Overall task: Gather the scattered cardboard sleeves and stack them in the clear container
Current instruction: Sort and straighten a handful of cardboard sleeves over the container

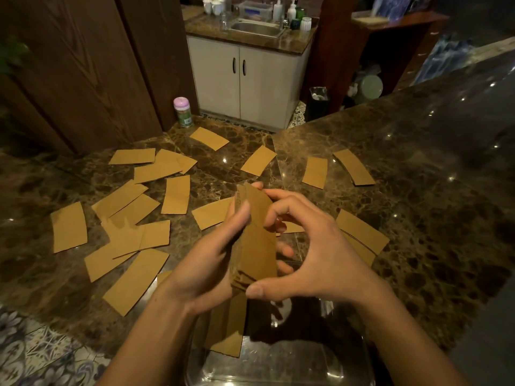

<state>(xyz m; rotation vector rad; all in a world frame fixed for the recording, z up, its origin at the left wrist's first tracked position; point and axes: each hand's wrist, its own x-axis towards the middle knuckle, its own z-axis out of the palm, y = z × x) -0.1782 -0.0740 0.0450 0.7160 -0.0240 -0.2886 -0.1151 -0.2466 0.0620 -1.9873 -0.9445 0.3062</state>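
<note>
Left hand (pixel 206 263), right hand (pixel 320 254) both gripping cardboard sleeve stack (pixel 257 240) over clear container (pixel 306 363); uneven squeeze risking sleeves fanning, missing container.

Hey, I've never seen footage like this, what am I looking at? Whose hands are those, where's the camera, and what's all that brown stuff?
There is no machine here. A person wears one wide-angle camera on the head, so this single picture looks forward and down at their own hands. The brown things are flat cardboard sleeves. The left hand and right hand together grip a stack of them, held on edge above a clear container at the bottom of the picture. A few stored sleeves already lean inside it. Many loose sleeves lie scattered, some overlapping, on the dark marble counter. Further back are a pink-lidded jar and a sink.
</note>
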